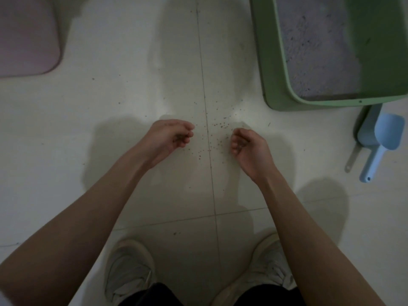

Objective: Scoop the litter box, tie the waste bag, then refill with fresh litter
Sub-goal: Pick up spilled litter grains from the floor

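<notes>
Crouched over the tile floor [132,89] here, and the step in hand looks like cleanup of spilled litter grains [217,125], which are scattered along the grout line right between my hands. My left hand [171,138] has its fingers [186,134] curled in loosely, and I think a few dark grains are pinched there, though it's too dim to be sure. The right hand [248,146] is cupped the same way, fingers bent inward, and I can't tell if anything's in it.

The green litter box [271,69] sits off to the upper right, litter inside, well apart from the spill. The blue scoop [384,138] lies on the floor just below the box's corner, next to what looks like a dustpan [367,129] under it. No waste bag in view.

My take: picking grain by grain is slow. Better to sweep both hands toward each other, edges flat on the tile, herd it all into one pile on the grout line, then grab the scoop and lift it in one go. Keep the shoes [129,268] back so nothing gets trodden around.
</notes>
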A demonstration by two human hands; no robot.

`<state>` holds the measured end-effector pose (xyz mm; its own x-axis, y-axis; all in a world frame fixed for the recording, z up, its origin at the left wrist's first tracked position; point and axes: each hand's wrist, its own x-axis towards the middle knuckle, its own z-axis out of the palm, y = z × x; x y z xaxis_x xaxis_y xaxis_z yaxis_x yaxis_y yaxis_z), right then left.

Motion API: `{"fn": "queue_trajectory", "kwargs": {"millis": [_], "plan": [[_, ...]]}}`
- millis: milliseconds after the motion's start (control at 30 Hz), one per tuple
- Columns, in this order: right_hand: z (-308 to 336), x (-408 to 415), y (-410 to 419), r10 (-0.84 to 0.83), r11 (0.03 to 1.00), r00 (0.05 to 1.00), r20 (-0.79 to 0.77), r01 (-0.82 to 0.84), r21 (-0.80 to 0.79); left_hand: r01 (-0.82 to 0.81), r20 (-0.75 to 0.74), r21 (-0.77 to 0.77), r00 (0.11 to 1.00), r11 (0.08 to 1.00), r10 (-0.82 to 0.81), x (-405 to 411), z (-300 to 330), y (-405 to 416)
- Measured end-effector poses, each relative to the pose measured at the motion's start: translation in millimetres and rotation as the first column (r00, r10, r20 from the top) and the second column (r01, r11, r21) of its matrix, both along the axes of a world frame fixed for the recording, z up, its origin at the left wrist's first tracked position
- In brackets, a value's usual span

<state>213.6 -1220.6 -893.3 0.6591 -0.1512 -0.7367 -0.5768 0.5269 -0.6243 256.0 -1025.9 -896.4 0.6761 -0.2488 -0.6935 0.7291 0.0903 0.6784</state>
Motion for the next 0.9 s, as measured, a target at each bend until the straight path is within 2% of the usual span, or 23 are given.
{"fn": "queue_trajectory", "kwargs": {"millis": [33,67,100,133,167,200,267,400,533,567,600,633,667,700,733,767,800,833,900], "plan": [[-3.2,0.9,1.8,0.121,0.967,0.992,-0.018,-0.122,-0.225,0.027,0.012,0.051,1.000,0.998,-0.028,0.9,-0.7,-4.4],[-6.0,1.1,3.7,0.254,0.847,0.964,-0.080,-0.262,-0.462,0.081,0.046,0.132,0.995,0.988,-0.088,1.1,-0.7,-9.7],[-8.8,1.0,6.1,0.355,0.678,0.922,-0.156,-0.369,-0.635,0.152,0.097,0.256,0.978,0.955,-0.182,0.6,-1.5,-15.2],[-11.5,0.7,8.9,0.418,0.526,0.881,-0.220,-0.432,-0.732,0.207,0.154,0.399,0.945,0.893,-0.288,-0.4,-2.9,-21.1],[-13.0,0.0,12.1,0.451,0.429,0.855,-0.258,-0.461,-0.777,0.219,0.210,0.534,0.901,0.816,-0.379,-1.4,-5.9,-25.9],[-14.2,-1.0,15.6,0.471,0.376,0.839,-0.270,-0.469,-0.799,0.203,0.250,0.636,0.859,0.744,-0.447,-2.1,-7.6,-29.4],[-18.8,-2.5,22.0,0.502,0.306,0.822,-0.268,-0.458,-0.834,0.175,0.300,0.722,0.791,0.669,-0.532,-1.8,-11.7,-35.3],[-25.0,-2.6,29.1,0.525,0.226,0.814,-0.248,-0.414,-0.882,0.158,0.355,0.776,0.691,0.611,-0.629,0.9,-21.0,-43.7],[-24.7,1.1,26.4,0.592,0.141,0.752,-0.288,-0.449,-0.882,0.162,0.356,0.803,0.641,0.574,-0.680,3.4,-27.6,-50.0],[-24.3,2.1,23.8,0.595,0.144,0.751,-0.288,-0.451,-0.881,0.171,0.350,0.806,0.633,0.566,-0.690,3.6,-29.2,-50.9],[-23.9,2.4,20.6,0.569,0.195,0.779,-0.265,-0.441,-0.876,0.175,0.347,0.811,0.626,0.559,-0.699,3.2,-29.9,-51.4],[-22.8,2.0,16.3,0.500,0.334,0.841,-0.207,-0.408,-0.849,0.176,0.341,0.818,0.618,0.548,-0.708,2.8,-30.3,-51.8],[-19.9,1.0,10.7,0.384,0.568,0.916,-0.117,-0.334,-0.752,0.176,0.336,0.826,0.609,0.536,-0.719,2.4,-29.9,-52.2],[-15.6,-0.5,5.1,0.226,0.812,0.973,-0.034,-0.208,-0.546,0.178,0.332,0.832,0.597,0.525,-0.730,1.8,-29.0,-53.1],[-11.7,-2.7,0.5,0.063,0.967,0.998,0.013,-0.058,-0.248,0.185,0.328,0.837,0.584,0.515,-0.743,1.8,-28.3,-53.7],[-9.0,-5.3,-3.7,-0.076,0.997,0.997,0.019,0.075,0.030,0.192,0.323,0.842,0.569,0.504,-0.756,2.3,-27.9,-54.5],[-6.1,-7.3,-8.0,-0.167,0.963,0.986,-0.006,0.164,0.214,0.201,0.314,0.848,0.556,0.491,-0.770,3.3,-27.6,-55.4],[-3.7,-8.4,-10.6,-0.211,0.929,0.977,-0.032,0.211,0.304,0.209,0.304,0.853,0.544,0.477,-0.782,4.2,-27.3,-56.3],[-1.0,-8.6,-12.6,-0.225,0.909,0.974,-0.030,0.221,0.354,0.222,0.292,0.860,0.524,0.459,-0.800,5.6,-26.2,-58.5]]}}
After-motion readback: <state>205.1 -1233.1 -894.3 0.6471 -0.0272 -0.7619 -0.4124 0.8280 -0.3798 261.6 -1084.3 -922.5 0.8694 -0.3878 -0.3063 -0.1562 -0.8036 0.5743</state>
